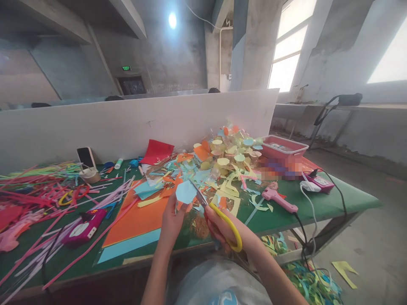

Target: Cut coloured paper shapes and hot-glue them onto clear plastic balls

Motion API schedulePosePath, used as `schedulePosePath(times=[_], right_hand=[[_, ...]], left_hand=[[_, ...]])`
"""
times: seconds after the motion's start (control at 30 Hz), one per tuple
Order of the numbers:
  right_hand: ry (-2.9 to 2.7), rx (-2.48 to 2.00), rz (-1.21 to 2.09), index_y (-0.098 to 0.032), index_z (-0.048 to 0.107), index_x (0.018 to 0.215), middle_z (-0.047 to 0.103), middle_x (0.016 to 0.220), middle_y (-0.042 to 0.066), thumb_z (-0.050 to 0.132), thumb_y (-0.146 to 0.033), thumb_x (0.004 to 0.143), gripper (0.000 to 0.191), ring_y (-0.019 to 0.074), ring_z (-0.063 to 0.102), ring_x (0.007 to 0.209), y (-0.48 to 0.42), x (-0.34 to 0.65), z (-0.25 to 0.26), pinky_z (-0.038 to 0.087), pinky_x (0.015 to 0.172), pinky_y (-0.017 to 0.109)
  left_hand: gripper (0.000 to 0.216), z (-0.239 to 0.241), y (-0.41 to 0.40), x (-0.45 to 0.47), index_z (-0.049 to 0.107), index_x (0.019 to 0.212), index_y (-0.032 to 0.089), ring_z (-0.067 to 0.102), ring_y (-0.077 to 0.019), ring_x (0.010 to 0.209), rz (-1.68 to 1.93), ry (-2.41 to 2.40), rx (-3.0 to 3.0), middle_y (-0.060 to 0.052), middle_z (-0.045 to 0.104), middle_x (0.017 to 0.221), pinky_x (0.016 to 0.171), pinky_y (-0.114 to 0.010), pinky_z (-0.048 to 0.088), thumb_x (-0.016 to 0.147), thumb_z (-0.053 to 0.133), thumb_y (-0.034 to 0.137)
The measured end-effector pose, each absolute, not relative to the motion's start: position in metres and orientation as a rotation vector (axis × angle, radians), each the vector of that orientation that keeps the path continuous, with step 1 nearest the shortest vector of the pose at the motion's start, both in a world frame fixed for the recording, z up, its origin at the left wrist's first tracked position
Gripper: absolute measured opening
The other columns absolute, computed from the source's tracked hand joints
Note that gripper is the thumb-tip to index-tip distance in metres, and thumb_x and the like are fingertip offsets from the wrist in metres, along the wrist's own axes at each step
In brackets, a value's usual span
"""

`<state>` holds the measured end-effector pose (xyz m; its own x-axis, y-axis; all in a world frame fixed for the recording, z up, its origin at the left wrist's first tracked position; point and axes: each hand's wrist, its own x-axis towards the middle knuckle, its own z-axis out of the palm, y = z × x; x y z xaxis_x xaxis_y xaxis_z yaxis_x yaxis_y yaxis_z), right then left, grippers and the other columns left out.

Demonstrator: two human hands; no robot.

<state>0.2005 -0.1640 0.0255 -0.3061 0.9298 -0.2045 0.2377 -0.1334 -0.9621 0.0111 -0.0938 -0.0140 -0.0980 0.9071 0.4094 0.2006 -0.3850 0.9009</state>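
My left hand [171,222] pinches a small light-blue paper piece [186,191] and holds it up over the green table [321,203]. My right hand [221,231] grips yellow-handled scissors [219,214], whose blades point up-left and meet the right edge of the blue piece. Orange and light-blue paper sheets [136,222] lie flat just left of my left hand. A heap of cut paper shapes [227,154] rises beyond the scissors.
A pink glue gun [280,199] lies to the right, with cables running off the table edge. A pink tray [284,148] stands at the back right. Pink and coloured strips [41,199], a phone [85,157] and a tape roll cover the left. A white board [127,123] backs the table.
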Motion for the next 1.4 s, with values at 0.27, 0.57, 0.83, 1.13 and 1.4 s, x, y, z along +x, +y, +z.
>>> schedulePosePath(times=[0.27, 0.57, 0.83, 1.13, 1.4], right_hand=[[-1.516, -1.132, 1.602, -0.022, 0.042, 0.071, 0.037, 0.059, -0.005, 0.034, -0.072, 0.091, 0.054, 0.0067, 0.032, 0.041, -0.165, 0.213, 0.021, 0.032, 0.038, 0.021], [-1.432, -1.194, 1.725, -0.021, 0.048, 0.077, 0.039, 0.064, -0.004, 0.038, -0.072, 0.09, 0.054, 0.0076, 0.033, 0.047, -0.17, 0.212, 0.026, 0.034, 0.04, 0.02], [-1.461, -1.135, 1.698, -0.02, 0.051, 0.063, 0.041, 0.041, -0.005, 0.032, -0.077, 0.088, 0.065, 0.0088, 0.041, 0.032, -0.164, 0.209, 0.019, 0.042, 0.037, 0.022], [-1.398, -1.229, 1.66, -0.02, 0.047, 0.053, 0.038, 0.031, -0.007, 0.034, -0.074, 0.089, 0.066, 0.008, 0.038, 0.024, -0.166, 0.199, 0.022, 0.042, 0.033, 0.021], [-1.346, -1.214, 1.65, -0.022, 0.044, 0.055, 0.033, 0.028, -0.008, 0.032, -0.075, 0.089, 0.064, 0.0088, 0.038, 0.024, -0.157, 0.192, 0.011, 0.047, 0.036, 0.022]], left_hand=[[0.055, -0.005, -0.104, 0.016, 0.058, 0.126, 0.021, 0.049, -0.0294, 0.132, 1.492, 1.145, 1.655, -0.013, 0.059, 0.138, 0.107, -0.041, 0.04, 0.083, 0.061, 0.055], [0.045, 0.005, -0.114, 0.015, 0.064, 0.122, 0.02, 0.048, -0.0297, 0.134, 1.516, 1.055, 1.64, -0.01, 0.062, 0.135, 0.106, -0.038, 0.041, 0.087, 0.058, 0.048], [0.047, 0.002, -0.113, 0.01, 0.067, 0.119, 0.019, 0.052, -0.0306, 0.129, 1.509, 1.074, 1.61, -0.01, 0.066, 0.129, 0.104, -0.037, 0.043, 0.083, 0.061, 0.049], [0.045, 0.006, -0.114, 0.008, 0.063, 0.121, 0.021, 0.054, -0.028, 0.126, 1.48, 1.111, 1.682, -0.009, 0.064, 0.129, 0.105, -0.038, 0.041, 0.084, 0.061, 0.047], [0.051, -0.001, -0.105, 0.01, 0.065, 0.105, 0.021, 0.063, -0.0288, 0.108, 1.547, 1.238, 1.534, -0.01, 0.071, 0.112, 0.092, -0.04, 0.049, 0.066, 0.077, 0.052]])
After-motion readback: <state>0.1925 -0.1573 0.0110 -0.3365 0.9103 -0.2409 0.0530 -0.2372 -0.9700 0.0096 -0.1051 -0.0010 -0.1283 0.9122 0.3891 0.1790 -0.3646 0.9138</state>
